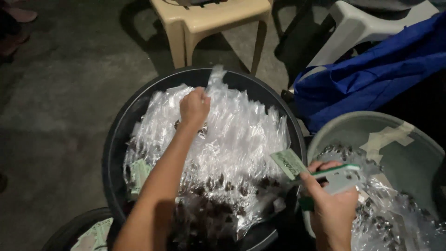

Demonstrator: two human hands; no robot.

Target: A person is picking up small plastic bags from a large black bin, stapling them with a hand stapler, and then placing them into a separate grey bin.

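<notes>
Your big round black plastic tub (121, 139) sits on the floor, and it is the place to start from. It is full of small clear plastic packets (232, 139) with dark little bits inside. They are heaped up to the rim.

To the right of the black tub is a round grey basin (409, 153) holding more of the same packets. Behind the black tub stands a cream plastic stool (209, 23). Behind the grey basin lies a blue cloth bag (371, 74).

Your left hand (194, 107) is over the far middle of the black tub. Its fingers are closed together in a pinch on the top of one clear packet.

Your right hand (332, 209) is at the right rim of the black tub. Its fingers are wrapped tight around a small white and green stapler (341, 179). A little green paper label (289, 163) sits at its nose.

The packets look very light, soft and floppy. The plastic looks smooth and slippery, so one could slide out of a loose grip. Pinch it by the empty top edge, above the dark bits. Do not squeeze the full part, as thin plastic may tear.
</notes>
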